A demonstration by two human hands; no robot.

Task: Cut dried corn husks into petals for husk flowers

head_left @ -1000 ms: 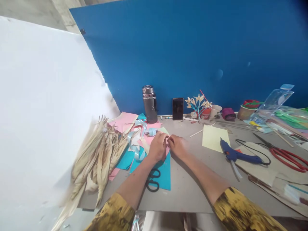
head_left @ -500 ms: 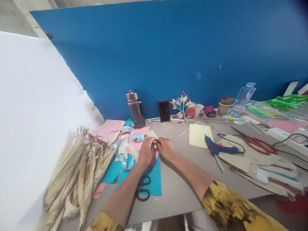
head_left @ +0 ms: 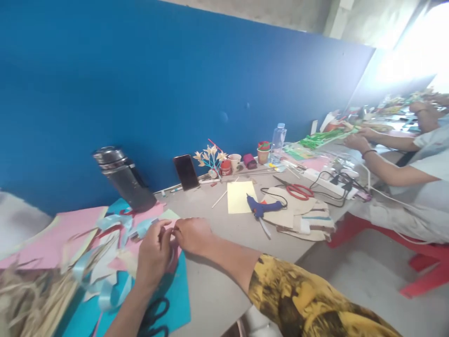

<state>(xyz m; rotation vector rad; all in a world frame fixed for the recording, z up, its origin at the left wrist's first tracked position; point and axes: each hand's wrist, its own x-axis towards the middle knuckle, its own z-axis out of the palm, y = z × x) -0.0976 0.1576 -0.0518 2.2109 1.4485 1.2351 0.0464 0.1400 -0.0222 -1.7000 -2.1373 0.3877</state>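
Observation:
My left hand (head_left: 154,255) and my right hand (head_left: 192,235) meet over the coloured paper, fingertips pinched together. Whatever lies between the fingers is too small or hidden to make out. Under them spreads a blue sheet of paper (head_left: 180,292), with black scissor handles (head_left: 156,313) lying on it below my left wrist. A pale blue ribbon (head_left: 110,292) curls over paper scraps to the left of my hands. Past the fingers lies a roll of the same light blue ribbon (head_left: 143,228).
Dried corn husks (head_left: 31,299) heap at the left. A flask (head_left: 126,180), phone (head_left: 186,172) and husk flowers (head_left: 210,157) stand along the blue wall. A blue glue gun (head_left: 261,206), yellow paper (head_left: 240,194) and red-handled scissors (head_left: 300,191) lie to the right. A co-worker's hands (head_left: 361,139) hold green strips.
The view has swung to the right, bringing co-workers and a red stool into sight. My hands stay pinched together over the paper.

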